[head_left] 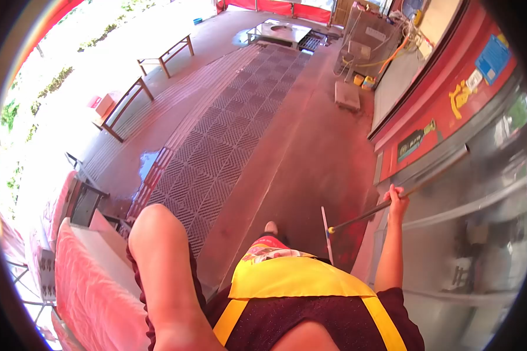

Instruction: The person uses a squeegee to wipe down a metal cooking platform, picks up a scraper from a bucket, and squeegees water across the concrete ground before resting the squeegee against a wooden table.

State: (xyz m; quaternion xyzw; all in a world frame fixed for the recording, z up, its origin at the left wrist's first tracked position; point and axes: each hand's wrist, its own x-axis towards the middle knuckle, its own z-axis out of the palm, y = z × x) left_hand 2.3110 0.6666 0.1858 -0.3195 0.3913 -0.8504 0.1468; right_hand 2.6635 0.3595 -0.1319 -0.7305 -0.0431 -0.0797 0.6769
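Note:
My right hand [396, 202] is wrapped round a long dark pole [363, 215] at the right. The pole slants from a yellow joint and a thin pale bar [327, 234] low over the floor up to its end near the glass-fronted cabinet [468, 234]. Of my left arm, a bent part shows at the lower left; the left hand itself is out of view. A yellow apron [298, 278] covers my front, and one foot [270, 227] shows beyond it.
Dark patterned mats [216, 134] run along the floor. Wooden benches stand at the left, one with a red box [103, 105]. Pink-covered furniture [93, 286] is at lower left. A low metal table [280, 29] stands far ahead; a grey block [347, 95] lies by the right wall.

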